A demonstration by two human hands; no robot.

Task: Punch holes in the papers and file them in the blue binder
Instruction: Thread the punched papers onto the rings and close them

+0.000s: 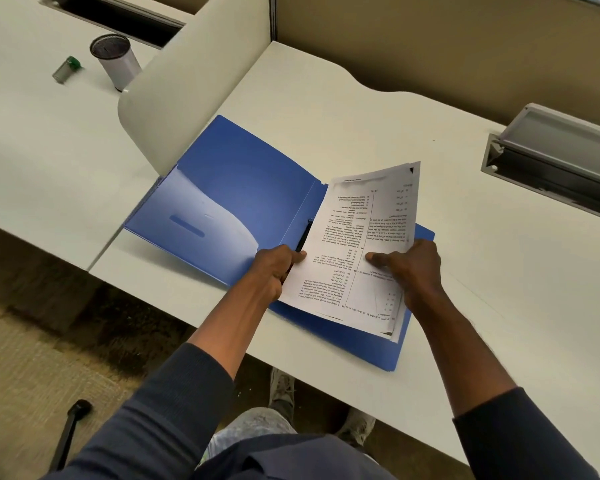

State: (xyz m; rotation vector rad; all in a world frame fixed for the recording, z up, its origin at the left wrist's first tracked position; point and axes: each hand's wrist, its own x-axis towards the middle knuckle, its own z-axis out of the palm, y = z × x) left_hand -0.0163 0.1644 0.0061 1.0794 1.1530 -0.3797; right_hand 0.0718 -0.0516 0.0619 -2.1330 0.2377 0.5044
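The blue binder (243,188) lies open on the white desk (482,271), its inside pocket on the left flap. A stack of printed papers (357,244) rests tilted over the right flap, next to the black spine clip (305,233). My left hand (278,268) grips the papers' left edge by the clip, thumb on top. My right hand (413,268) holds the right edge, fingers pressing down on the top sheet. No hole punch is visible.
A cylindrical pen cup (116,60) and a small green-capped object (66,69) stand on the neighbouring desk at upper left. A curved divider panel (187,84) separates the desks. A grey cable tray (555,157) sits at right. My shoes and a chair base show below.
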